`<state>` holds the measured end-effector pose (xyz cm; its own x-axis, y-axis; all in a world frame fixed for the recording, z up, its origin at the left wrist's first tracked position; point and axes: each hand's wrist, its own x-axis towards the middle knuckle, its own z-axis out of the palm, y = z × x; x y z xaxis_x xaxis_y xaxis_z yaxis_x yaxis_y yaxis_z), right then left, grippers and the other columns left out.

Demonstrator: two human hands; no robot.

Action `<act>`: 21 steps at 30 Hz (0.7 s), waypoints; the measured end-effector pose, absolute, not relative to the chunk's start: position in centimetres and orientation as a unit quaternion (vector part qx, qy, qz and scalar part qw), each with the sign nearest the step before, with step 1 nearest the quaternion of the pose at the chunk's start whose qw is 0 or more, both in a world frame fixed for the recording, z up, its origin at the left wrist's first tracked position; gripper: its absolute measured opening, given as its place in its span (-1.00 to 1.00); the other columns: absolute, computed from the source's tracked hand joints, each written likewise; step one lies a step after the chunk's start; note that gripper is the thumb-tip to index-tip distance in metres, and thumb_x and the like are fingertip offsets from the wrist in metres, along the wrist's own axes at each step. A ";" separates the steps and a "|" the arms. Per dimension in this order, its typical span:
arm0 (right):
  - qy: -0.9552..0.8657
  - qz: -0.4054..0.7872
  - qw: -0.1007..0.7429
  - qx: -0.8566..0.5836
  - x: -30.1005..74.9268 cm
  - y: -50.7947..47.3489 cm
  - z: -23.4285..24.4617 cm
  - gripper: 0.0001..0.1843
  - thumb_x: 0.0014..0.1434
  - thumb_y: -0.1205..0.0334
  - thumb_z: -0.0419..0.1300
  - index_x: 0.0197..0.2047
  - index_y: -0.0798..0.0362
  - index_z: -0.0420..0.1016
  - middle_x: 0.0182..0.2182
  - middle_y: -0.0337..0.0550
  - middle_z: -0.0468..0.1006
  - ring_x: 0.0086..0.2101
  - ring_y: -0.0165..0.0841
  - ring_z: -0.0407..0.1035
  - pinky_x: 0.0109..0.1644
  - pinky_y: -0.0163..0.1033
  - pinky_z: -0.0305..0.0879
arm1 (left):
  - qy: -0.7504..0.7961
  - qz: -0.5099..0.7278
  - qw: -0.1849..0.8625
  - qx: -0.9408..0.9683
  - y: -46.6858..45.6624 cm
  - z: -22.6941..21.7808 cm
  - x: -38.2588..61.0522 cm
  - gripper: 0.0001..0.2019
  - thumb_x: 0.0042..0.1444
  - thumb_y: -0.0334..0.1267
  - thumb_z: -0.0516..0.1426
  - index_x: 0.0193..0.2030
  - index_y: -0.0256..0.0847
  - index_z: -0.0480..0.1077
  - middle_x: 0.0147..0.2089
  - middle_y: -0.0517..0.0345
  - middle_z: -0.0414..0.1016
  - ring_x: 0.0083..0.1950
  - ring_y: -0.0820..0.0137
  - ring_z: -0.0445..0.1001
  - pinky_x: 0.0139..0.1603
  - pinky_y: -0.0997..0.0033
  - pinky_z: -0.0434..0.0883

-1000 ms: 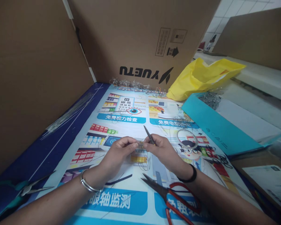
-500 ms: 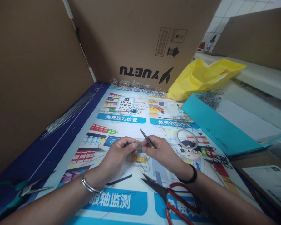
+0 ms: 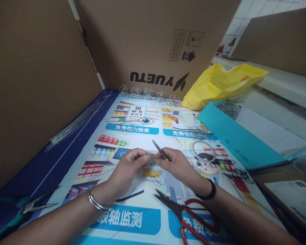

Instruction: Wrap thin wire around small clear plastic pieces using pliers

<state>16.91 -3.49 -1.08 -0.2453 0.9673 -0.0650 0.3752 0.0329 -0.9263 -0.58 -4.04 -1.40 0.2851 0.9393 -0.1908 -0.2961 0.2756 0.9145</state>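
My left hand [image 3: 135, 162] is closed, thumb and forefinger pinching one side of a small piece of thin bent wire [image 3: 152, 158]. Close beside it, my right hand [image 3: 172, 161] is closed round what look like needle-nose pliers [image 3: 158, 147], their dark tip pointing up and away to the left. The right thumb and fingertips also touch the other side of the wire piece. Fine wire loops [image 3: 161, 177] hang below the fingers. The wire's exact shape is too small to make out. Red-handled scissors [image 3: 180, 212] lie in front of my hands.
Teal-handled pliers [image 3: 25, 206] lie at the left edge. A wire coil [image 3: 204, 151] rests right of my hands. A teal box [image 3: 226, 136] holds tangled wire, with a yellow bag [image 3: 219, 85] behind it. Twisted wire pieces [image 3: 148, 92] line the cardboard [image 3: 153, 41].
My hands stay in almost the same place. The wire piece between the fingertips has turned slightly, and the right fingers have shifted a little.
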 end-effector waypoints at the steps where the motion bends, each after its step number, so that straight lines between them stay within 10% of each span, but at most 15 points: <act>1: -0.645 0.457 0.318 -0.523 16.9 -3.5 -1.1 -0.93 0.00 0.24 0.15 -0.43 0.07 0.38 -0.56 -0.33 0.32 -0.52 -0.49 0.15 -0.43 -0.37 0.09 | 0.397 0.449 0.692 0.402 -4.0 -1.4 -0.6 -0.93 0.01 -0.28 0.22 -0.39 -0.21 0.43 -0.40 0.23 0.44 -0.34 0.48 0.33 -0.24 0.44 0.21; 21: -0.662 0.441 0.307 -0.523 17.0 -3.5 -0.9 -0.83 0.06 0.17 0.10 -0.43 0.08 0.40 -0.58 -0.32 0.30 -0.54 -0.49 0.11 -0.47 -0.36 0.05 | 0.412 0.437 0.667 0.442 -3.8 -1.4 -0.5 -0.93 -0.06 -0.30 0.25 -0.41 -0.23 0.47 -0.36 0.13 0.50 -0.29 0.37 0.40 -0.17 0.34 0.29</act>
